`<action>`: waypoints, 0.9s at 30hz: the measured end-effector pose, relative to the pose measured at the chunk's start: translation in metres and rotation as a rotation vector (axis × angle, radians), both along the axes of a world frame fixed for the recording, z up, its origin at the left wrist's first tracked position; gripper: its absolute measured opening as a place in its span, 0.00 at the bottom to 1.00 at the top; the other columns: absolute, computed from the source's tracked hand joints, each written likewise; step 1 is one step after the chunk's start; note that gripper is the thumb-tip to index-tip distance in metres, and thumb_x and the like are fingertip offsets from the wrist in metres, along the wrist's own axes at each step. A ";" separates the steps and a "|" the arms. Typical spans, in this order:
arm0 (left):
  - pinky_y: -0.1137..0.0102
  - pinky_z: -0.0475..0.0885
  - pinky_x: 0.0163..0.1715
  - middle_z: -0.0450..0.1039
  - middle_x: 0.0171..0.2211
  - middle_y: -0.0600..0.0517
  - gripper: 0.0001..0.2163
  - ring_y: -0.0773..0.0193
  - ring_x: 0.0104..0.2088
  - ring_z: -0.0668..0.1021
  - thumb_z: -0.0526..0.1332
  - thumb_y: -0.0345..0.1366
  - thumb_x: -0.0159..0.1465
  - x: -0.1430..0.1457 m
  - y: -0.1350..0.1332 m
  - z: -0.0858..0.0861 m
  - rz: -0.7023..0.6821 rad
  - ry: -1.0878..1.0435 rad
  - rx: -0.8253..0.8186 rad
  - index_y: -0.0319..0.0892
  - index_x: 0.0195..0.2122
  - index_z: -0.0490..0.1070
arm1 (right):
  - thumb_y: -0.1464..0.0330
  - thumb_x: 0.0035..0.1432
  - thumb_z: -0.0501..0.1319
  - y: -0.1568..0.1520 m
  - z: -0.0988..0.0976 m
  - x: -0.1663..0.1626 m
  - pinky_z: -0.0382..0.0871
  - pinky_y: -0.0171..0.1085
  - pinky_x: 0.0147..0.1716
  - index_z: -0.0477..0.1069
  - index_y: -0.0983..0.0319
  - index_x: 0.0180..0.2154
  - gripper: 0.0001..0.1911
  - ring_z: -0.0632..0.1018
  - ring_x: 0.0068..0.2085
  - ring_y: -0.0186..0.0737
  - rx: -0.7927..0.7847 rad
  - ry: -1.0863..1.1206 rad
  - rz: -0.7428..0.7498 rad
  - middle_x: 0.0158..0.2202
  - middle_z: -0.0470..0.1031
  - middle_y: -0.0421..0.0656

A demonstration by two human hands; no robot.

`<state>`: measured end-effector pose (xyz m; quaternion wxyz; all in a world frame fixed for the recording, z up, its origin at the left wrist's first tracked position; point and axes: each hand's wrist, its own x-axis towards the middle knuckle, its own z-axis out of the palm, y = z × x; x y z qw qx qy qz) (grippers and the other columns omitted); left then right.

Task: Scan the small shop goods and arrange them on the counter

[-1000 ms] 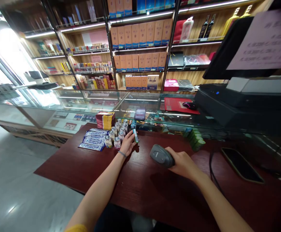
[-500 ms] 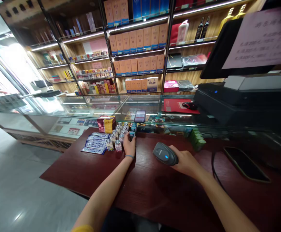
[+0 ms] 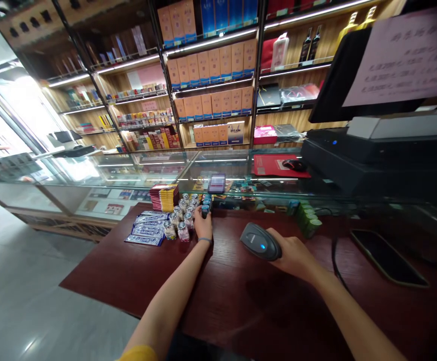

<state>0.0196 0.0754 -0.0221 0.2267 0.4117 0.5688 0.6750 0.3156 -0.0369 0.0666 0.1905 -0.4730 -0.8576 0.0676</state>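
My left hand (image 3: pixel 203 225) has its thumb and fingers around a small blue-topped container (image 3: pixel 205 208), at the end of a row of similar ones on the dark red counter (image 3: pixel 218 291). Just left of that hand stand several small clear jars (image 3: pixel 183 230) with silvery lids. Blue-and-white packets (image 3: pixel 145 233) lie flat further left, with a stack of red-and-yellow packs (image 3: pixel 164 197) behind them. My right hand (image 3: pixel 293 253) grips a dark barcode scanner (image 3: pixel 259 241) with a lit blue light, held above the counter.
Green cans (image 3: pixel 308 219) stand in a row at the right, near a dark phone (image 3: pixel 387 256) and a black cable (image 3: pixel 337 260). Beyond the counter is a glass display case (image 3: pixel 218 163) bearing a red mat (image 3: pixel 267 165) and mouse (image 3: pixel 294 164). A monitor (image 3: pixel 339 75) looms upper right.
The view has shifted slightly. My left hand stays at the blue-topped container, and the scanner in my right hand sits nearly the same, a touch further right.
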 end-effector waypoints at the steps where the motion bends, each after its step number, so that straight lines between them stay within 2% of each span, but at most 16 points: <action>1: 0.60 0.66 0.64 0.76 0.54 0.44 0.17 0.57 0.60 0.76 0.64 0.25 0.62 0.000 0.001 0.000 -0.004 -0.005 0.001 0.44 0.51 0.67 | 0.67 0.54 0.64 0.000 0.000 0.001 0.66 0.39 0.29 0.66 0.54 0.49 0.19 0.86 0.37 0.58 0.003 0.005 0.001 0.36 0.85 0.41; 7: 0.58 0.65 0.65 0.75 0.56 0.44 0.19 0.57 0.61 0.76 0.63 0.25 0.62 -0.002 0.004 0.002 -0.021 -0.029 0.006 0.44 0.53 0.67 | 0.69 0.52 0.64 -0.001 0.001 0.002 0.66 0.38 0.29 0.67 0.53 0.47 0.20 0.86 0.35 0.56 0.008 0.045 0.008 0.34 0.84 0.40; 14: 0.55 0.61 0.69 0.70 0.62 0.44 0.26 0.53 0.65 0.72 0.66 0.30 0.62 -0.004 0.000 -0.001 -0.030 0.058 -0.012 0.46 0.62 0.65 | 0.69 0.51 0.65 0.000 0.003 0.003 0.66 0.36 0.28 0.68 0.52 0.48 0.21 0.85 0.33 0.52 -0.001 0.058 0.004 0.33 0.84 0.39; 21: 0.57 0.50 0.73 0.61 0.70 0.45 0.31 0.52 0.72 0.61 0.66 0.32 0.63 0.003 -0.016 0.016 -0.045 0.182 0.066 0.46 0.68 0.62 | 0.67 0.52 0.64 0.003 -0.003 0.006 0.68 0.37 0.30 0.68 0.54 0.47 0.19 0.86 0.36 0.55 0.009 0.077 -0.033 0.34 0.84 0.41; 27: 0.56 0.52 0.73 0.62 0.69 0.43 0.28 0.51 0.71 0.62 0.64 0.36 0.65 0.010 -0.028 0.026 -0.014 0.263 0.192 0.46 0.67 0.64 | 0.63 0.54 0.64 0.008 0.003 0.015 0.71 0.38 0.32 0.69 0.56 0.50 0.21 0.86 0.36 0.53 -0.046 0.233 -0.090 0.35 0.84 0.44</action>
